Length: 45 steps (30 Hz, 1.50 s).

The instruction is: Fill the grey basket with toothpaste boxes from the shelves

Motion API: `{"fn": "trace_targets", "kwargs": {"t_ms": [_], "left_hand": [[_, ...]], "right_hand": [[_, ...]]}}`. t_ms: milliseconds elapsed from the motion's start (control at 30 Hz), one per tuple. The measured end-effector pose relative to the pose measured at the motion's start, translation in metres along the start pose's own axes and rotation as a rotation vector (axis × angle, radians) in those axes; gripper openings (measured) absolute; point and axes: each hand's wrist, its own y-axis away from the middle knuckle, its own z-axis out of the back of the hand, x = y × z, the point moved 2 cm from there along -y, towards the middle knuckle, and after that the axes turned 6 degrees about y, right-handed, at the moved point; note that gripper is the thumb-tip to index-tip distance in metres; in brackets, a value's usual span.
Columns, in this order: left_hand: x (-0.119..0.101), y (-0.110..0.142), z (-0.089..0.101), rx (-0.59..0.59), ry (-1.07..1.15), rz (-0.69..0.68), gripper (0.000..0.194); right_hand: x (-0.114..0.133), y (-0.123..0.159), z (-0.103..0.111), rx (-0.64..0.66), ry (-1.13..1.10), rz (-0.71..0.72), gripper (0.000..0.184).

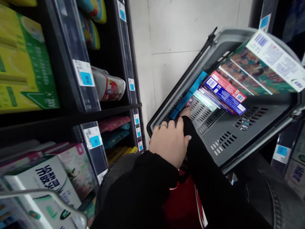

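A grey plastic shopping basket is tilted in front of me. My left hand, with a ring on one finger, is bent over the basket's near left corner; its thumb lies against my right sleeve. My right hand reaches down inside the basket, beside a row of blue packs along the left wall. Most of its fingers are hidden, so what it holds is unclear. Also in the basket are blue and red boxes, a pale green box and a large green illustrated multipack.
Dark store shelves with price tags run along my left, carrying yellow-green packs, a white and red pack and white boxes. Pale floor tiles show beyond the basket. A red item is below my arms.
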Motion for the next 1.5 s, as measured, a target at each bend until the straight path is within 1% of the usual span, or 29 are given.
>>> {"fn": "trace_targets", "kwargs": {"t_ms": [67, 133, 200, 267, 300, 333, 400, 467, 500, 533, 567, 633, 767, 900, 967, 1000, 1033, 1100, 1133, 1200, 1233, 1267, 1300, 1367, 1400, 1467, 1500], "left_hand": [[0.001, -0.003, -0.002, 0.005, -0.016, -0.014, 0.057], [0.002, -0.005, -0.003, 0.005, -0.033, -0.007, 0.057], [0.002, -0.005, -0.003, 0.006, -0.046, 0.004, 0.056], [0.002, -0.004, -0.002, 0.006, -0.044, 0.003, 0.057], [0.001, -0.004, -0.001, 0.005, -0.04, -0.001, 0.057], [0.001, -0.003, -0.001, 0.004, -0.038, -0.002, 0.058], [0.0, -0.002, 0.001, 0.001, -0.035, 0.009, 0.057], [0.0, -0.002, 0.002, -0.011, -0.03, 0.018, 0.057], [0.0, -0.002, 0.002, -0.02, -0.026, 0.017, 0.056], [0.0, -0.002, 0.002, -0.03, -0.021, 0.014, 0.056], [0.001, -0.002, 0.002, -0.037, -0.017, 0.009, 0.055], [0.001, -0.003, 0.002, -0.048, -0.014, 0.008, 0.054], [0.003, -0.007, 0.002, -0.057, -0.035, 0.019, 0.052], [0.008, -0.016, 0.002, -0.021, -0.043, 0.014, 0.055], [0.01, -0.022, 0.003, 0.002, -0.054, 0.012, 0.058], [0.01, -0.025, 0.004, 0.01, -0.065, 0.013, 0.058], [0.009, -0.027, 0.005, 0.013, -0.076, 0.017, 0.059], [0.006, -0.029, 0.007, 0.011, -0.091, 0.027, 0.06], [0.004, -0.029, 0.009, 0.005, -0.096, 0.036, 0.06], [0.0, -0.027, 0.011, -0.009, -0.111, 0.058, 0.059], [-0.001, -0.026, 0.012, -0.014, -0.123, 0.07, 0.058], [-0.002, -0.025, 0.013, -0.02, -0.137, 0.077, 0.058], [-0.003, -0.025, 0.013, -0.033, -0.148, 0.079, 0.058], [-0.005, -0.026, 0.012, -0.054, -0.169, 0.058, 0.058], [-0.007, -0.025, 0.009, -0.067, -0.181, 0.05, 0.059], [-0.014, -0.022, -0.001, -0.055, -0.222, 0.03, 0.059], [-0.02, -0.017, -0.009, -0.059, -0.236, -0.015, 0.06]], "right_hand": [[-0.01, -0.002, 0.006, 0.01, 0.019, -0.092, 0.053], [-0.024, 0.0, 0.026, 0.036, 0.027, -0.113, 0.058], [-0.04, 0.007, 0.059, 0.151, 0.077, -0.033, 0.057], [-0.055, 0.022, 0.106, 0.299, 0.194, 0.121, 0.054], [-0.06, 0.031, 0.133, 0.32, 0.265, 0.204, 0.053], [-0.064, 0.041, 0.163, 0.26, 0.326, 0.278, 0.053], [-0.064, 0.061, 0.224, -0.012, 0.403, 0.411, 0.056], [-0.057, 0.077, 0.273, -0.287, 0.46, 0.47, 0.061], [-0.051, 0.082, 0.29, -0.392, 0.488, 0.471, 0.061], [-0.045, 0.084, 0.302, -0.465, 0.519, 0.457, 0.06], [-0.038, 0.084, 0.308, -0.507, 0.55, 0.439, 0.059], [-0.027, 0.08, 0.308, -0.539, 0.6, 0.42, 0.055], [-0.018, 0.067, 0.285, -0.601, 0.627, 0.37, 0.043], [-0.021, 0.059, 0.268, -0.602, 0.571, 0.274, 0.046], [-0.022, 0.065, 0.263, -0.626, 0.527, 0.233, 0.049], [-0.022, 0.074, 0.26, -0.648, 0.506, 0.211, 0.049], [-0.021, 0.086, 0.256, -0.668, 0.491, 0.198, 0.049], [-0.019, 0.125, 0.243, -0.668, 0.482, 0.196, 0.047], [-0.018, 0.149, 0.235, -0.626, 0.486, 0.21, 0.045], [-0.021, 0.205, 0.216, -0.452, 0.493, 0.253, 0.037], [-0.026, 0.236, 0.207, -0.373, 0.496, 0.298, 0.034], [-0.033, 0.267, 0.199, -0.332, 0.501, 0.353, 0.031], [-0.043, 0.298, 0.192, -0.321, 0.497, 0.425, 0.029], [-0.075, 0.355, 0.181, -0.317, 0.447, 0.536, 0.026], [-0.097, 0.38, 0.176, -0.327, 0.403, 0.544, 0.027], [-0.15, 0.422, 0.168, -0.402, 0.296, 0.462, 0.029], [-0.178, 0.44, 0.163, -0.461, 0.25, 0.399, 0.031]]}}
